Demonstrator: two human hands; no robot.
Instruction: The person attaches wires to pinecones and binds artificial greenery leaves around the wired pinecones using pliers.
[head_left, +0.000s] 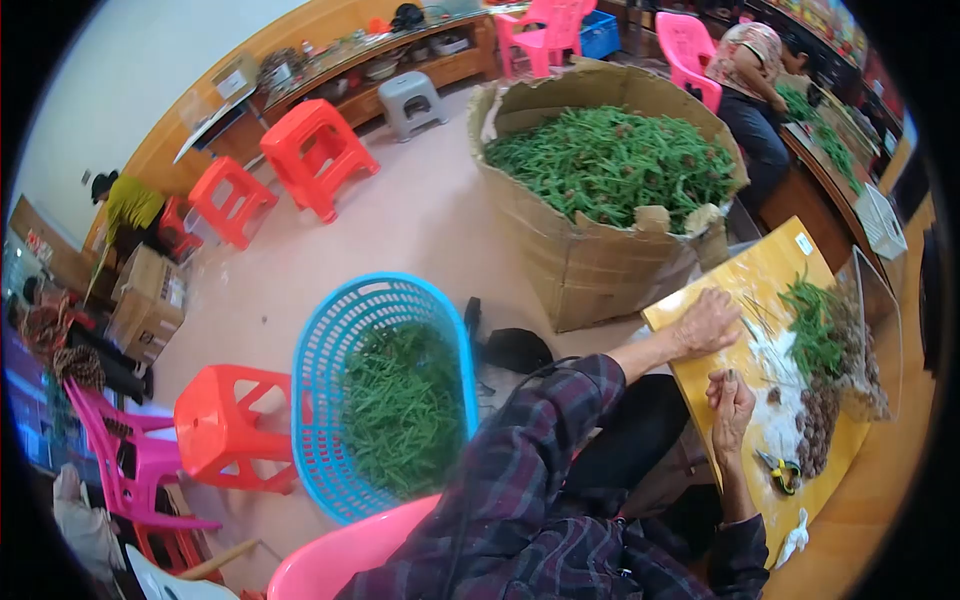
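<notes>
My left hand [705, 322] rests at the edge of the yellow table [840, 470], its fingers curled under. Just below it, my right hand [733, 408] has its thumb and fingers pinched together. Whatever either hand holds is too small or hidden to make out. Near the hands are thin brown stems [757, 312] and white powder [776, 362]. Beyond them lie green artificial-looking sprigs [815, 322] and a heap of small brown cone-like pieces [817, 425]. Yellow-and-black-handled pliers or cutters [782, 472] lie close to my right wrist.
A large cardboard box [590, 265] full of green sprigs stands beside the table. A blue basket [308, 400] of sprigs sits on the floor. Red stools [205, 425] and a grey stool [410, 103] stand around. Another person [752, 75] works at the far right; one [138, 212] bends at left.
</notes>
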